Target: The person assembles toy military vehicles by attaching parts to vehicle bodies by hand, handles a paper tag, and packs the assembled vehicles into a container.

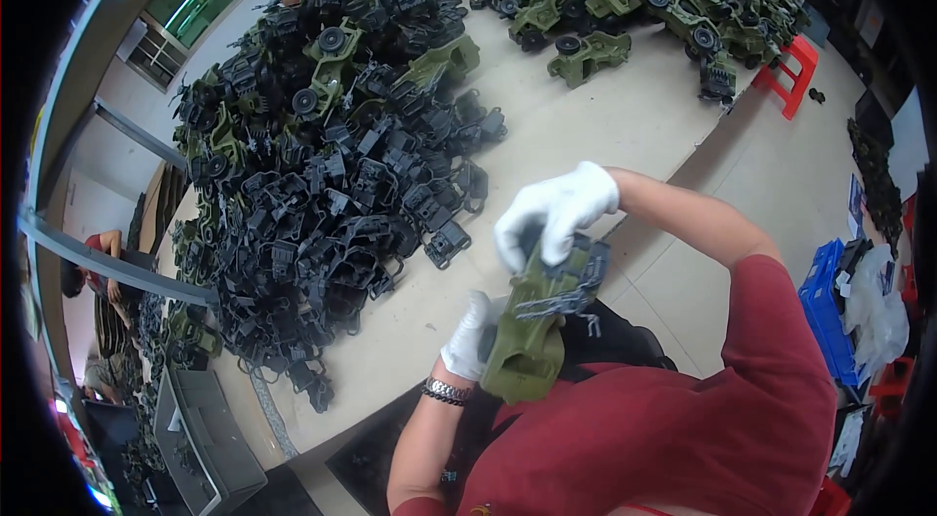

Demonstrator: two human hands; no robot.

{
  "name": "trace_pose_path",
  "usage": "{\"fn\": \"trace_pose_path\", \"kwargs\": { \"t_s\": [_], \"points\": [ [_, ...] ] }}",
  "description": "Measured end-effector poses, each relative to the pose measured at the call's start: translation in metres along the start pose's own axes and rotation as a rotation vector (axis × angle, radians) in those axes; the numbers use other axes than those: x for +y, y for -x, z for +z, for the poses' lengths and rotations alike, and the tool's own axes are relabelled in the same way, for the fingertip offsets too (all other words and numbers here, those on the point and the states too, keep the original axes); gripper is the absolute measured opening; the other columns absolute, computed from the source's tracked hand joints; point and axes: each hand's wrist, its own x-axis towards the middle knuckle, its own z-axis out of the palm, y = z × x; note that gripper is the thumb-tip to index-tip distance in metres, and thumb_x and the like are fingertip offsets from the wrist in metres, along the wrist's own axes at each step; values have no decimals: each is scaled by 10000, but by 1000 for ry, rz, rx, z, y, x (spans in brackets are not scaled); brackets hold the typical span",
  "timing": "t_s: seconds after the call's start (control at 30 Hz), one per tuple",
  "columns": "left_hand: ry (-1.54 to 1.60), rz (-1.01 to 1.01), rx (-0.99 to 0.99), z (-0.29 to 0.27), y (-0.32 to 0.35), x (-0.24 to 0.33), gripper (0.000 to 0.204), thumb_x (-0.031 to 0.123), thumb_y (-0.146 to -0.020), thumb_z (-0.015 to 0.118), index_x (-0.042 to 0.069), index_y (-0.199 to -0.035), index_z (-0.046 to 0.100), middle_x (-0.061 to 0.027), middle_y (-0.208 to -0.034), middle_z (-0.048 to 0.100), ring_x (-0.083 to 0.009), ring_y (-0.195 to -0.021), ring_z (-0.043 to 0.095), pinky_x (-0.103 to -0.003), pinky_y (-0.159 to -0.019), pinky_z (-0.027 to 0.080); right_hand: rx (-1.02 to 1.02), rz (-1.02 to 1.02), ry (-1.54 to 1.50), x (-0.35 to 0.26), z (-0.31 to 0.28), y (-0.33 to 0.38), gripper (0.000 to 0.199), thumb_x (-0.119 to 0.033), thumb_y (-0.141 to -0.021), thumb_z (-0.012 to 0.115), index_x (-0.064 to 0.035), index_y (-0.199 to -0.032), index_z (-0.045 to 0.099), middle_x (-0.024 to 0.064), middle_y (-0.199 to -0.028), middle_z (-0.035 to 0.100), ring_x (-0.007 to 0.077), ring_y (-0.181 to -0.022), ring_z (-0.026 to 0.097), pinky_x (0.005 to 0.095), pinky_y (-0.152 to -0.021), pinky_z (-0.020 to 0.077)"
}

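1. Head view: both white-gloved hands hold an olive-green toy jeep body [527,340] over the lap, just off the table [586,125] edge.
2. Left hand [467,338] is clamped round the body's lower side; right hand [552,211] closes from above on a dark grey plastic frame part [576,284] seated on it.
3. The hollow moulded shell looks light and stiff, likely slick; its thick flanks seem the safest hold, as the thin grey struts could snap.
4. A heap of black frames [332,194] lies on the table, near.
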Motion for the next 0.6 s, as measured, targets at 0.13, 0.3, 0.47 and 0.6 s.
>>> {"fn": "trace_pose_path", "kwargs": {
  "t_s": [0.13,0.3,0.47,0.6],
  "points": [
    [-133,-41,-101,3,0,-3,1153,603,-685,800,-71,-1472,293,-251,-1267,586,-386,-1010,651,-446,-897,540,-71,104,192,-6,12,-32,401,-346,-834,720,0,-1025,658,97,-975,660,185,-921,611,343,-835,481],
    [185,254,-14,4,12,-21,956,498,-698,781,-55,-1389,421,-215,-1147,623,-363,-994,643,-416,-866,534,979,65,1060,27,-56,-37,384,-410,-819,704,-100,-1044,676,129,-1062,648,323,-1018,594,412,-899,479],
    [344,603,101,8,13,-21,830,603,-834,648,-22,-1348,466,-210,-1211,575,-363,-1063,601,-528,-923,512,1091,381,926,101,-101,-24,451,-409,-816,695,-115,-1152,638,186,-1213,587,379,-1109,567,435,-954,469],
    [464,641,276,-3,27,-25,838,546,-911,605,160,-1548,221,-174,-1338,525,-380,-1180,546,-659,-949,468,1384,323,864,112,-88,-4,468,-464,-877,651,-10,-989,661,220,-955,675,390,-915,639,435,-817,501]
  ]
}}
